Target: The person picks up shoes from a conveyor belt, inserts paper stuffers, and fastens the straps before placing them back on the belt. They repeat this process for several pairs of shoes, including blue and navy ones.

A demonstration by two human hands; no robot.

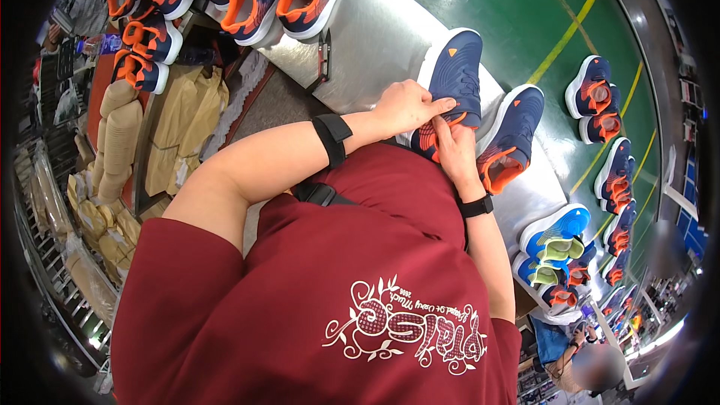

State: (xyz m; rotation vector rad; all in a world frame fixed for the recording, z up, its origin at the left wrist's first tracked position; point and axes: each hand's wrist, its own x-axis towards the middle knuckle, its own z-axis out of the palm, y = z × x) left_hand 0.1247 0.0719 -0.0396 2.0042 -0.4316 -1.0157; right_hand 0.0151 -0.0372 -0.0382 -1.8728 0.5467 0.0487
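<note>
1. Green, yellow-lined ground point(517, 22) is seen beyond a silver sheet-metal tabletop point(375, 37), over which the work is done.
2. Over the tabletop's near edge, a navy fabric shoe with orange lining and white sole point(463, 67) is touched by both hands; its long axis is pointed away from the body, toe outward, with the opening turned toward the wearer.
3. At the opening's left side, the left hand point(403, 107) is placed, its thumb laid across the upper; the right hand point(457, 151) is set at the nearer, right side, fingertips close to that thumb. Whether either is clamped on the fabric cannot be told.
4. Just right of the right hand, a matching navy-and-orange shoe point(521, 116) is seen, toe likewise outward.
</note>
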